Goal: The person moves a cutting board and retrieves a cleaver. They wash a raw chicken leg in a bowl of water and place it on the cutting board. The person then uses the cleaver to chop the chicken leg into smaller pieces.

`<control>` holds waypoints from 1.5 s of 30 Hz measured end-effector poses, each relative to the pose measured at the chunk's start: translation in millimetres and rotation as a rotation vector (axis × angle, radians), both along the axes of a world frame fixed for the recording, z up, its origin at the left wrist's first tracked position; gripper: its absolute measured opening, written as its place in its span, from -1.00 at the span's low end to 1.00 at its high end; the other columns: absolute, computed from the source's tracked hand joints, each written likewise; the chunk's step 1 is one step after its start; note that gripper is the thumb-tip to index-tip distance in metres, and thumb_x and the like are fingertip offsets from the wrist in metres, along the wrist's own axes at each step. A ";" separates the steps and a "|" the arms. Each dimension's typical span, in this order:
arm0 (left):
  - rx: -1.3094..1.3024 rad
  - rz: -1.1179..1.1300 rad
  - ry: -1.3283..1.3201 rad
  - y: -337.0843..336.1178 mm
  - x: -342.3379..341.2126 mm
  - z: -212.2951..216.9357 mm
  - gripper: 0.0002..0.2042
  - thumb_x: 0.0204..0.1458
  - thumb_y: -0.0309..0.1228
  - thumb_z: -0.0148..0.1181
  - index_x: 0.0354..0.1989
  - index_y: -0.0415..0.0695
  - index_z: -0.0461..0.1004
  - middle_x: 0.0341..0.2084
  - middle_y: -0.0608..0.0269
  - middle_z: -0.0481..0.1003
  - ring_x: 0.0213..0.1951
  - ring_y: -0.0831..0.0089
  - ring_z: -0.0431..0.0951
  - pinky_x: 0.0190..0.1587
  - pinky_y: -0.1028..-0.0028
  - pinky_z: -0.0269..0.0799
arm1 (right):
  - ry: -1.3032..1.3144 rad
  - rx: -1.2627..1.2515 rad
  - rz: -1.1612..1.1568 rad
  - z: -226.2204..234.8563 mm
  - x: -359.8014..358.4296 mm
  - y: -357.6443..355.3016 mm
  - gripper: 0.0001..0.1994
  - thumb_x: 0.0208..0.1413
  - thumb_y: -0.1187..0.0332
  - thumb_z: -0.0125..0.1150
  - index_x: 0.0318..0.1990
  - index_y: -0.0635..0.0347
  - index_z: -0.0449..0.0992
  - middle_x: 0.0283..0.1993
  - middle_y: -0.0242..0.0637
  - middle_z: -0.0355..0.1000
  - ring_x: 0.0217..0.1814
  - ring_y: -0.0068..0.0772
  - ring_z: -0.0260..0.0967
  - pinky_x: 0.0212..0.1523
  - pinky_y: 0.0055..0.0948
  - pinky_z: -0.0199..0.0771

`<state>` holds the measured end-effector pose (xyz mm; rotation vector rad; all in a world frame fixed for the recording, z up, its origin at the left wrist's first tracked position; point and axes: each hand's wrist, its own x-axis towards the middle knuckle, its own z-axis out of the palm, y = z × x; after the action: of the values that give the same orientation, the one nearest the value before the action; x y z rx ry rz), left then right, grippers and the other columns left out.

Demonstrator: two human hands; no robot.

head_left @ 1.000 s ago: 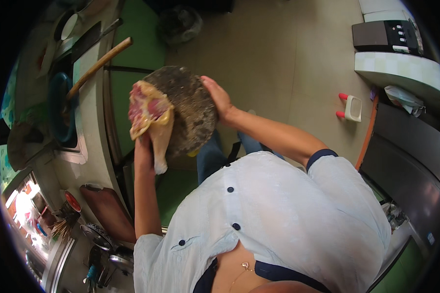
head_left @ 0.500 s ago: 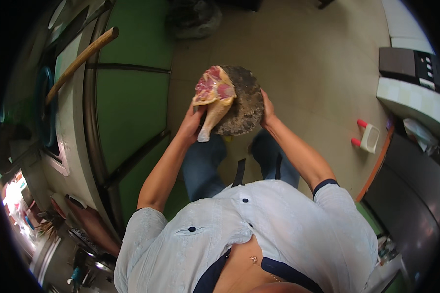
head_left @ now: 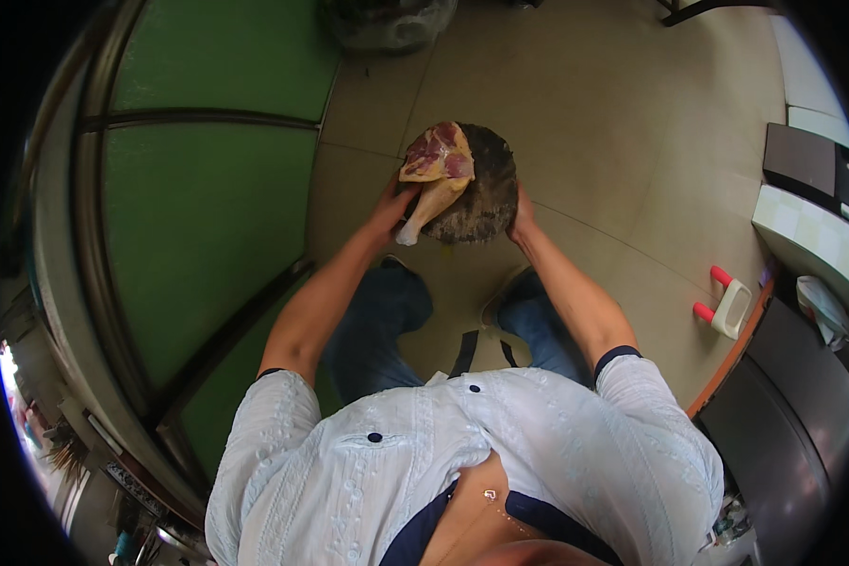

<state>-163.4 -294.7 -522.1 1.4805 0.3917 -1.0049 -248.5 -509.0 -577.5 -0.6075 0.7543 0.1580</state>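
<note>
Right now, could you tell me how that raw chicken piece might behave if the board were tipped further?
The raw chicken piece looks moist, so it would probably slide on the round dark board. Its drumstick end overhangs the rim, so it could drop. The left hand seems to steady it; the right hand holds the opposite rim.

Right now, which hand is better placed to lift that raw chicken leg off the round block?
Probably the left hand: it grips the round block's left edge right by the chicken leg's bone end. The right hand holds the far edge, away from the meat.
</note>
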 end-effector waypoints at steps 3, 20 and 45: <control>0.029 -0.009 -0.023 4.9 3.2 -38.3 -0.37 -0.02 -0.18 0.07 0.22 0.04 -0.05 0.02 0.19 0.24 -0.04 0.37 0.33 -0.18 0.37 0.36 | -0.040 0.002 0.027 -59.3 0.9 7.2 -0.50 0.17 0.06 -0.22 0.18 0.13 0.08 0.16 -0.29 0.12 0.17 -0.39 0.06 0.14 -0.45 0.08; -0.008 -0.135 -0.122 19.5 49.5 -167.4 -0.43 -0.01 -0.35 0.05 0.19 -0.08 0.01 0.08 0.14 0.19 0.05 0.36 0.25 0.02 0.44 0.23 | 0.060 0.223 -0.250 -184.5 17.5 51.1 -0.66 0.19 0.25 -0.31 0.00 0.23 0.25 0.00 -0.24 0.29 0.03 -0.31 0.24 0.11 -0.34 0.19; 0.324 -0.306 -0.634 45.2 45.5 -77.5 -0.54 -0.12 -0.24 0.15 -0.07 -0.28 0.30 -0.12 -0.04 0.36 -0.09 0.17 0.38 -0.07 0.32 0.29 | -1.322 -1.267 -0.153 313.3 184.6 39.1 -0.72 0.04 0.69 -0.17 -0.12 0.32 0.39 -0.12 -0.22 0.38 -0.08 -0.45 0.33 -0.04 -0.50 0.31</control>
<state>-117.9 -249.5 -599.6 2.1002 -0.1435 -0.6646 -63.9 -469.9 -264.2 -1.5843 -0.5215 -0.8799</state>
